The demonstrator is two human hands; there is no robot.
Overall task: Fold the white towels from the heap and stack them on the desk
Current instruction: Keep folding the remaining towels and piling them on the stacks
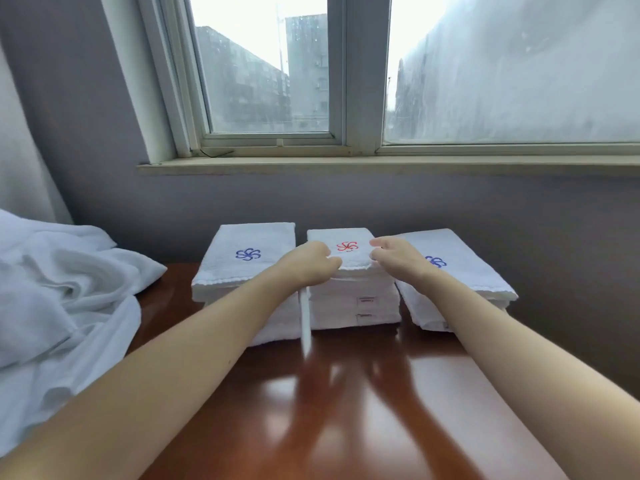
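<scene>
Near end: glossy desk [346, 410], both forearms running away from us over it. Unfolded heap [69, 289] sits at the left, well apart from both hands. A thin white strip [305, 323] hangs below the left hand [308, 263] in front of the stacks (blurred, we can't tell what it is). Left hand is curled, thumb on top, pinching the near-left edge of the top towel [353, 258]. Right hand [398, 259] mirrors it at the near-right edge, fingers curled in on the cloth; we read that as a pinch too. Top towel (red logo) lies flat on the middle stack [353, 306], directly between the hands, long axis near to far, both hands equally close. We judge this as squaring it up or setting it down. Left stack [242, 271] and right stack [460, 271], blue logos, flank it just beside. Window [270, 81] beyond.
</scene>
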